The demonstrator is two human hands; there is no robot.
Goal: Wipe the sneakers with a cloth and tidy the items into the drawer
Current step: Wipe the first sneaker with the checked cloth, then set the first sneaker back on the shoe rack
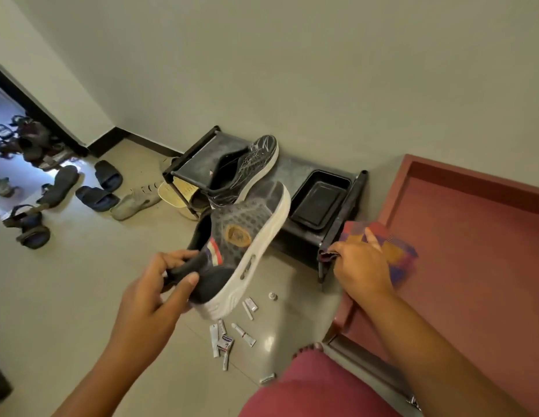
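Note:
My left hand (154,284) grips the heel of a grey mesh sneaker (244,236) with a white sole and holds it up over the floor, sole turned right. A second dark sneaker (247,168) lies on top of the low black shoe rack (190,159). My right hand (360,267) is closed on a red, blue and orange checked cloth (391,251), to the right of the held sneaker and apart from it. Several small white tubes and packets (229,338) lie scattered on the floor below the sneaker. An open reddish-brown drawer (472,266) sits at the right.
A black plastic tray (319,203) rests on the rack's right end. Sandals and slippers (97,191) are strewn on the tiled floor at the left by a doorway. My knee in red cloth (316,386) is at the bottom. The wall runs behind the rack.

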